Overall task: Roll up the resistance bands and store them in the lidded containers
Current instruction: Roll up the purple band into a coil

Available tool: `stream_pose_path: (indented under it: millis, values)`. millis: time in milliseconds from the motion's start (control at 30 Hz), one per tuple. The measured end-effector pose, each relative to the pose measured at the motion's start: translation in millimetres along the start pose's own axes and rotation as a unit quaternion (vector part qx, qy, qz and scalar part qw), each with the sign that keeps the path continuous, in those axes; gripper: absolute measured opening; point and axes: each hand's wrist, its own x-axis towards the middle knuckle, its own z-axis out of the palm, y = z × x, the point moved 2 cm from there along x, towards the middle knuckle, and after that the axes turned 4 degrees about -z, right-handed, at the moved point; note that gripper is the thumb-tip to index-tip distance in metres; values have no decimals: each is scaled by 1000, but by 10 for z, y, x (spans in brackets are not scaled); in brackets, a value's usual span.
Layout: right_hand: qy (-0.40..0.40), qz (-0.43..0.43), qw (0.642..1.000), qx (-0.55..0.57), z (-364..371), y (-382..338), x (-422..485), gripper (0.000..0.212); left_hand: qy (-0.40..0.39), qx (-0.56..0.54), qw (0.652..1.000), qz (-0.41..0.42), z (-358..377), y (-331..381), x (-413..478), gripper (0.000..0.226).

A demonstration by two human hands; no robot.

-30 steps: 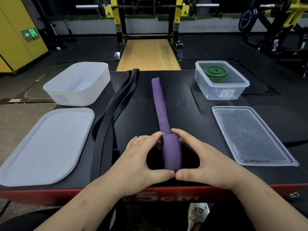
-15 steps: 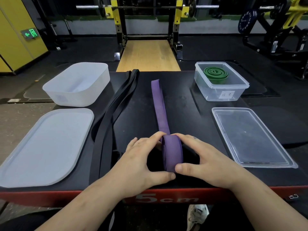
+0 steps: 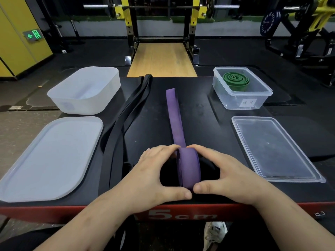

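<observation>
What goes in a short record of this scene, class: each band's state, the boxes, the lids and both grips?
purple band: partly rolled, tail flat on table
left grip: holds roll's left side
right grip: holds roll's right side
green band: coiled in clear box
black band: unrolled, left of purple band
white box: open, no band inside
white lid: off, before white box
clear lid: off, before clear box

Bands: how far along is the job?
Done: green band lies coiled in the clear container. In hand: left hand and right hand grip the purple band, part rolled, its tail flat. Left: black band unrolled, purple band unstored, clear lid and white lid both off.
</observation>
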Motion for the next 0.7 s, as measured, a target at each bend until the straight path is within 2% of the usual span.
stream_pose_path:
  millis: [100,233,400,500,567,700]
  values:
    - [4,3,1000,7,12,-4,2,86,-9,9,1000,3,7,5,-15,109]
    - [8,-4,1000,-6,31,1,11,92,13,12,1000,0,11,8,5,103]
    - [-20,-5,1000,-16,32,-3,-26,108,22,0,1000,4,-6,47,-32,80]
    - [-5,-9,1000,-16,33,-16,-4,101,23,-4,1000,14,-11,47,-32,73]
    - [5,-11,1000,-6,19,-21,5,95,15,-11,1000,8,-18,34,-26,78]
    - [20,-1,1000,-13,-7,-25,37,85,0,-22,1000,-12,-10,11,-12,107]
